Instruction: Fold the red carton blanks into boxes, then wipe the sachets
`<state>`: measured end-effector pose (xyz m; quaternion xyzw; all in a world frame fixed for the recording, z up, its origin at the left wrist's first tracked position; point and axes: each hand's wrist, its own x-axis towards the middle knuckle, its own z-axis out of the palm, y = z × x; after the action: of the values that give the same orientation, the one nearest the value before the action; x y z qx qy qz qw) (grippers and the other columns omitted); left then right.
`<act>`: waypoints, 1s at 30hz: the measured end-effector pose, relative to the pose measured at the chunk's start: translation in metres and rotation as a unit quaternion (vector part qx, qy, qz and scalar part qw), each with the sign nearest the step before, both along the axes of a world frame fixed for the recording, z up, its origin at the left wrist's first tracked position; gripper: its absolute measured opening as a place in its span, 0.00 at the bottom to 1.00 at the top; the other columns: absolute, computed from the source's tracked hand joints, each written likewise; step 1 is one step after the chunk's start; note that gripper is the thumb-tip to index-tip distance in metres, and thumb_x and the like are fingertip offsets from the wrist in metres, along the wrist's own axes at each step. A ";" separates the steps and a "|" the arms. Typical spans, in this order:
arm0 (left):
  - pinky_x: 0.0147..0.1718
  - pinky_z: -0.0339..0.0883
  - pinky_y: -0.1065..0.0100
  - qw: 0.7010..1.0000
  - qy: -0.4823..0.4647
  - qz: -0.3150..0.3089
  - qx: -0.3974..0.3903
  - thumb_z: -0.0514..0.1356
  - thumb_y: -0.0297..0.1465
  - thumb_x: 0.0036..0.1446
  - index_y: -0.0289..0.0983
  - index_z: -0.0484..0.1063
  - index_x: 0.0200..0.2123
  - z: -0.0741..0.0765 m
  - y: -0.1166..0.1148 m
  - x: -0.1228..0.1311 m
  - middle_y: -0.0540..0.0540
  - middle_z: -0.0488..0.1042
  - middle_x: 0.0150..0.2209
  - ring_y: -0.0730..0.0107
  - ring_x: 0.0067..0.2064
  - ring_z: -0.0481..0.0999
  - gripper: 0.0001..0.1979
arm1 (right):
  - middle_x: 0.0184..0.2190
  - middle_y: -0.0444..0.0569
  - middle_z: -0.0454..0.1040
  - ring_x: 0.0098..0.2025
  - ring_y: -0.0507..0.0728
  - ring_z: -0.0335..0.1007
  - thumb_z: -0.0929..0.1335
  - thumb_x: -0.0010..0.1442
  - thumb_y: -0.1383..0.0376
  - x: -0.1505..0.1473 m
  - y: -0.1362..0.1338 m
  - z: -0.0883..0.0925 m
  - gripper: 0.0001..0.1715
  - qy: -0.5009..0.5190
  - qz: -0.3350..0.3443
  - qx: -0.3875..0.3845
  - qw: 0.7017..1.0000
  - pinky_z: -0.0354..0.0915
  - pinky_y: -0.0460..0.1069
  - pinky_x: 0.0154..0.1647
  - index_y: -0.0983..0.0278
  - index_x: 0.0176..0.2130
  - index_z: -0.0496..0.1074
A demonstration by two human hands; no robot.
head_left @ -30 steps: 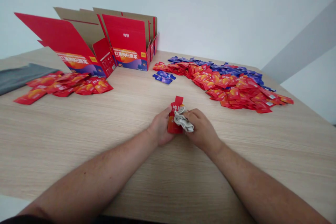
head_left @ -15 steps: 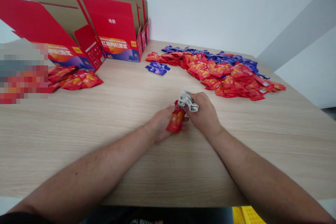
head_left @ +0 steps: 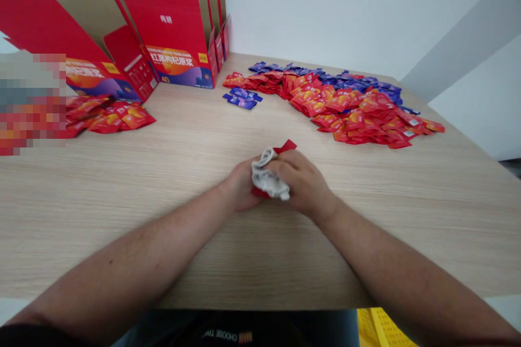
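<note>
Over the middle of the table, my left hand (head_left: 242,185) is closed around a red sachet (head_left: 288,146). Only the sachet's upper end and a bit of its lower edge show. My right hand (head_left: 303,181) grips a crumpled whitish cloth (head_left: 268,176), which lies pressed against the sachet's face and covers most of it. The fingertips of my left hand are hidden behind the cloth and sachet.
A big heap of red sachets (head_left: 366,114) lies at the back right, with blue sachets (head_left: 358,84) behind it. A few blue sachets (head_left: 243,98) lie apart. Open red cartons (head_left: 175,32) and more red sachets (head_left: 122,116) stand left. A yellow crate (head_left: 385,328) is below the table edge.
The cloth in my right hand has moved left and down across the sachet, now hiding its printed front. The sachet has tilted, its top end leaning right. The view has shifted slightly.
</note>
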<state>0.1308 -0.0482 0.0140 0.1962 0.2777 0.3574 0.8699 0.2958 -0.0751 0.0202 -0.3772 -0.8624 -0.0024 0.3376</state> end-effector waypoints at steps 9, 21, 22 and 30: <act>0.23 0.68 0.72 0.998 0.057 0.024 -0.004 0.59 0.25 0.57 0.35 0.75 0.47 0.009 0.007 -0.011 0.43 0.80 0.37 0.71 0.27 0.76 0.13 | 0.45 0.51 0.81 0.46 0.62 0.77 0.69 0.63 0.57 0.037 0.037 -0.014 0.16 0.266 -0.164 -0.151 0.938 0.72 0.60 0.52 0.61 0.48 0.76; 0.36 0.73 0.66 0.998 0.016 0.046 0.035 0.56 0.29 0.66 0.34 0.76 0.34 -0.001 -0.001 0.010 0.44 0.78 0.30 0.64 0.33 0.79 0.10 | 0.40 0.53 0.76 0.45 0.62 0.72 0.68 0.65 0.66 0.000 -0.007 0.008 0.09 0.020 -0.057 -0.015 0.998 0.71 0.57 0.46 0.59 0.46 0.76; 0.37 0.73 0.66 0.999 -0.001 0.036 0.021 0.54 0.30 0.68 0.34 0.76 0.34 0.000 -0.002 0.010 0.44 0.78 0.30 0.64 0.35 0.79 0.12 | 0.40 0.53 0.76 0.45 0.63 0.71 0.68 0.65 0.67 -0.004 -0.006 0.005 0.10 0.017 -0.073 -0.022 0.997 0.70 0.57 0.46 0.59 0.46 0.76; 0.40 0.74 0.65 0.998 -0.039 0.006 -0.052 0.50 0.35 0.71 0.33 0.75 0.32 0.005 0.002 0.001 0.44 0.77 0.28 0.65 0.32 0.78 0.20 | 0.40 0.53 0.76 0.44 0.62 0.70 0.68 0.64 0.67 -0.012 -0.004 -0.004 0.10 0.000 -0.040 -0.048 0.998 0.69 0.55 0.47 0.60 0.46 0.75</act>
<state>0.1318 -0.0463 0.0192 0.1345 0.2632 0.3552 0.8868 0.2842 -0.0787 0.0162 -0.4269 -0.8457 0.0253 0.3192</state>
